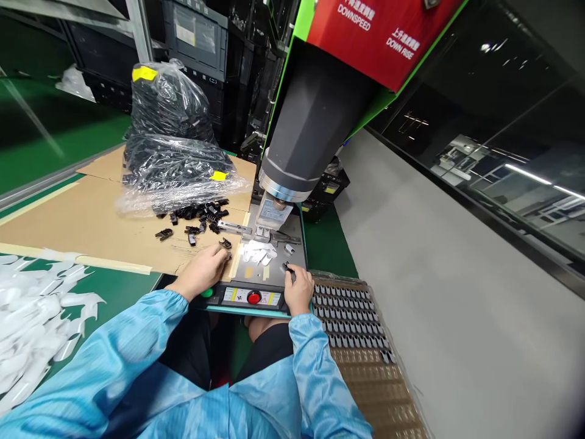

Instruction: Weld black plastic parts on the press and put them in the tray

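My left hand rests curled on the cardboard sheet, its fingertips at a small black plastic part. My right hand sits at the front right of the machine's control panel and pinches a small black part. Between my hands lie a few white plastic pieces on the grey machine base. The press head hangs above a fixture. Both sleeves are light blue.
Loose black parts spill from clear bags on the cardboard. A tray with rows of dark parts lies at my right. White plastic pieces pile at the left. Red button and green button sit on the panel.
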Motion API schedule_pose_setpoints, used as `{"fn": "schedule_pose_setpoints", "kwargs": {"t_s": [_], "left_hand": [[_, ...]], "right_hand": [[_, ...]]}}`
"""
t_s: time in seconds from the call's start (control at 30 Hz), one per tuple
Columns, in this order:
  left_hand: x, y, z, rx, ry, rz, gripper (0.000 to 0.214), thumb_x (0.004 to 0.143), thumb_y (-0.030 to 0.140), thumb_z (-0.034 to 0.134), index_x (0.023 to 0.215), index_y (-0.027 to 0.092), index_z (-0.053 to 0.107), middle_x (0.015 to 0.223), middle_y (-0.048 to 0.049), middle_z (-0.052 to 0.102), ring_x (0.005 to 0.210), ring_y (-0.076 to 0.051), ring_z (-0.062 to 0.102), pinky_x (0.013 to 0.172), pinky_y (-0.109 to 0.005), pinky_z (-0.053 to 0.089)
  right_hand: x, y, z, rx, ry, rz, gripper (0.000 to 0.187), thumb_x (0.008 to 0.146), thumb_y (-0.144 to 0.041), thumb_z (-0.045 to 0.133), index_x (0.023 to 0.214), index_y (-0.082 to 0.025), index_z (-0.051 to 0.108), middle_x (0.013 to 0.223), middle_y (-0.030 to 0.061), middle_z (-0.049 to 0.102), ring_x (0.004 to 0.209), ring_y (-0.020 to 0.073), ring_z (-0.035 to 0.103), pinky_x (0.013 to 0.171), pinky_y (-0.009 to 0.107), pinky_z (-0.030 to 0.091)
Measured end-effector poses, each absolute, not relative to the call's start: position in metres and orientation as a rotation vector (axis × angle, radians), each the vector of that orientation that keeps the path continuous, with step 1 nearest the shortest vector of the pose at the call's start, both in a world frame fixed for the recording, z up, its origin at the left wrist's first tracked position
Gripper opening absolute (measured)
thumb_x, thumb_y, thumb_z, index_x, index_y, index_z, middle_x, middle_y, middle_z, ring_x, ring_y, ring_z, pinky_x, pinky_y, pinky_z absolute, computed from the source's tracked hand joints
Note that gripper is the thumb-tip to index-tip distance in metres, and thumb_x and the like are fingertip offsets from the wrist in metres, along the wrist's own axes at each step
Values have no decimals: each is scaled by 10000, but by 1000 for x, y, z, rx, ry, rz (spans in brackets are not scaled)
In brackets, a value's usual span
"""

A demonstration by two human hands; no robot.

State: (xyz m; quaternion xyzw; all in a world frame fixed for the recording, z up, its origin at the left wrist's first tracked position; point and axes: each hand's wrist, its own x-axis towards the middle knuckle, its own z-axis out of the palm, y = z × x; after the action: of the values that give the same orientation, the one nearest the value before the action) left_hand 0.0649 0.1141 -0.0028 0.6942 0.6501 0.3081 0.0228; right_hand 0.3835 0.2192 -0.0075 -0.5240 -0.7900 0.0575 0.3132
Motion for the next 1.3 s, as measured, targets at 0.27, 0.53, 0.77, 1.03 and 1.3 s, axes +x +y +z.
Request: {"fn": "schedule_pose_setpoints", "kwargs": {"t_s": [0.27,0.53,0.77,1.03,1.3], "left_hand": [[74,111,-7,2160,2027,1066,230,1042,378,580,1186,209,643,1172,-137,669,1098,-310,653,956,-452,534],[73,102,-6,2209,1956,1003,241,1069,322,516,1199,243,703,1163,-94,740,1112,-295,665,1013,-466,528],[73,127,9,2088,1948,1163,311,1086,403,523,1267,253,726,1233,-88,758,1144,-283,673,1005,-440,540],[98,225,34,2099,2201,944,330,1070,426,545,1184,221,777,1115,-128,755,1039,-317,662,903,-450,486],[111,227,36,2261,2216,703,393,1052,514,535,1217,217,733,1195,-186,662,1151,-378,599,934,-500,454]], "right_hand": [[334,251,16,-1230,-2095,227,324,1044,-234,529,1272,-227,760,1216,85,757,1091,258,635,1031,372,479],[273,278,29,-1357,-2263,50,305,1093,-311,536,1322,-287,736,1257,86,715,1181,275,579,1022,380,428],[271,271,34,-1353,-2451,-137,411,1090,-299,509,1486,-312,616,1291,110,663,1173,303,513,964,422,408],[275,267,42,-1369,-2512,-124,524,1017,-209,545,1532,-303,558,1317,114,628,1212,304,488,980,424,405],[273,271,37,-1332,-2476,17,525,974,-174,571,1488,-277,581,1282,142,624,1200,334,476,994,462,417]]}}
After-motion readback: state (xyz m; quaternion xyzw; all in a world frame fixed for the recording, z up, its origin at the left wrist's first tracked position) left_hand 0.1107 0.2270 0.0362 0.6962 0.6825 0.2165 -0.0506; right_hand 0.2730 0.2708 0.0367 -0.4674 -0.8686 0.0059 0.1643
